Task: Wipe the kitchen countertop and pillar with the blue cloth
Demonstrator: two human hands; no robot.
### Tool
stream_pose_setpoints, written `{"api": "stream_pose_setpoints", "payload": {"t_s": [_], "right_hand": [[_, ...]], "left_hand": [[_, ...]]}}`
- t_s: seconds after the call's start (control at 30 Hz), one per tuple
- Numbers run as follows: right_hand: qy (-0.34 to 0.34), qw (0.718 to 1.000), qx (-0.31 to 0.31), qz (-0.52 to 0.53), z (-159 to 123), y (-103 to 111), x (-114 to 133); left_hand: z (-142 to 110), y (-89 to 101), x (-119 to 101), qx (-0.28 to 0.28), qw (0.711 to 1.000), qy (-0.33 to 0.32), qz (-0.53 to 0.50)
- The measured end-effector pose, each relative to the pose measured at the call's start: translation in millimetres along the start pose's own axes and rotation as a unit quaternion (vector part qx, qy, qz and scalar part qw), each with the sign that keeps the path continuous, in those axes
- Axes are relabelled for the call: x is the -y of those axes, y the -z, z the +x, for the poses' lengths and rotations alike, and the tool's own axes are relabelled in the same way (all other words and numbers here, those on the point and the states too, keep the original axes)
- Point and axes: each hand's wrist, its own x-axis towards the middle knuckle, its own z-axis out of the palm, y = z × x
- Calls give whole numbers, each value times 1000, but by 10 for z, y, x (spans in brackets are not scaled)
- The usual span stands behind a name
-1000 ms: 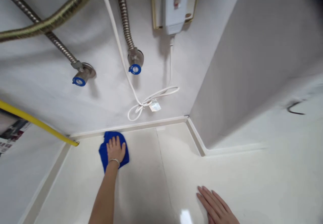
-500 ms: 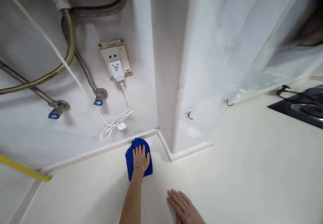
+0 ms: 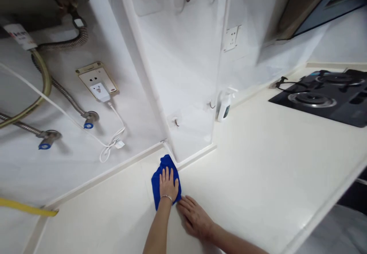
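My left hand lies flat on a blue cloth, fingers spread and a thin bracelet at the wrist. The cloth rests on the white countertop, in the inner corner where the back wall meets a jutting white pillar. Just right of the cloth, my right hand leans on the countertop with its fingers extended. Its fingertips come up to the lower right edge of the cloth; whether they touch it I cannot tell.
A white spray bottle stands behind the pillar, and a black gas stove sits at right. A plugged-in charger with a looped white cable, valves and a yellow hose are at left. Small hooks stick to the pillar.
The view has turned to the right, bringing the spray bottle and more of the stove in. My left hand and the cloth slid right, closer to the pillar. My right hand came nearer the cloth.
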Motion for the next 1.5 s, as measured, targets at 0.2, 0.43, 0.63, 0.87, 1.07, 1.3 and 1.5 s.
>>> {"api": "stream_pose_setpoints", "payload": {"t_s": [0.2, 0.43, 0.63, 0.87, 1.07, 1.3, 1.5], "right_hand": [[84, 995, -45, 29, -122, -166, -62], [-10, 993, -103, 53, -942, 384, -78], [-132, 977, -163, 21, -1566, 873, -282], [-110, 962, -247, 30, -1791, 1176, -279], [-115, 953, -280, 6, -2002, 1306, -371], [-175, 939, -295, -8, -2411, 1463, -376], [-242, 921, -305, 6, -2729, 1459, -330]], "left_hand": [[-499, -30, -42, -12, 1000, -27, 0], [-990, -106, -282, -56, 997, -61, 5], [-1239, -257, -901, -90, 986, -137, -20], [-1123, -395, -1874, -82, 960, -264, -37], [-414, -378, -2290, -51, 945, -321, -47], [489, -364, -2488, -11, 959, -277, -56], [851, -270, -2382, 34, 966, -244, -81]]}}
